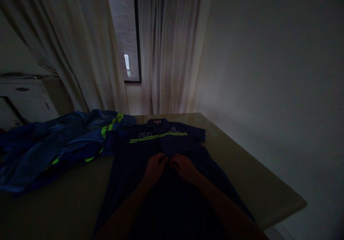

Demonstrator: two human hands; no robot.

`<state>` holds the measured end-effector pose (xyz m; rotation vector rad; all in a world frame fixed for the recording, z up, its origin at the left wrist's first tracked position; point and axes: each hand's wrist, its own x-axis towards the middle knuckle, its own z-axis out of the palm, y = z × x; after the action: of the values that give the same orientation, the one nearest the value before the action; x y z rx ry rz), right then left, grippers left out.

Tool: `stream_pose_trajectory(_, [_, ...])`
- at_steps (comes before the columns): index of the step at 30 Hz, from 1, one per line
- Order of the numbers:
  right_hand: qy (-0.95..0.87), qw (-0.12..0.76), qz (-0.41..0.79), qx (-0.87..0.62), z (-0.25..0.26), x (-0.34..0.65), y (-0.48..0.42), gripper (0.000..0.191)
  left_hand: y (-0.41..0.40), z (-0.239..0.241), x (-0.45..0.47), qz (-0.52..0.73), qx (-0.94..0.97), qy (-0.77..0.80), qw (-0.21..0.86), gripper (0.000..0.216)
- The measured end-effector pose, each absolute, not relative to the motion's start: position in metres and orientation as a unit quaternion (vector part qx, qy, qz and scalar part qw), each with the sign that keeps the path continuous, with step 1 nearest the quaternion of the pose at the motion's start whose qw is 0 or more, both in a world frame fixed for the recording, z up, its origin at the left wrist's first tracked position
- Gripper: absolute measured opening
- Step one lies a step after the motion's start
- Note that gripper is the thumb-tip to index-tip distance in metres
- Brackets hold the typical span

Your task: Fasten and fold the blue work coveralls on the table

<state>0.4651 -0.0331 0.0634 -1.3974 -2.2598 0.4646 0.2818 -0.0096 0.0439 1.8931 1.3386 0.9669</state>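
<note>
Navy work shirt (pixel 161 150) lies flat on table (pixel 242 168), both hands (pixel 169 166) pinching its front placket.

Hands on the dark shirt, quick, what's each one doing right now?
Left hand: fingers pinched on the front placket of the dark shirt, mid-chest.
Right hand: fingers pinched on the same placket, right beside the left hand.

Pile of blue garments (pixel 53 143) lay on table (pixel 255 182), left part. Curtains (pixel 172 53) hung behind table, window (pixel 126 32) between them. White cabinet (pixel 24 100) stood beyond table's left end.
</note>
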Motion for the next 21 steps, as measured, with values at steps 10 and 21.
stream_pose_trajectory(10, [-0.782, 0.251, 0.152, -0.549, 0.056, 0.47, -0.029, 0.022, -0.006, 0.043, 0.279, 0.374, 0.718, 0.467, 0.355, 0.029])
stream_pose_trajectory(21, [-0.801, 0.182, 0.221, -0.526, 0.114, 0.488, -0.082, 0.015, -0.029, 0.053, 0.278, 0.253, 0.871, 0.36, 0.219, 0.048])
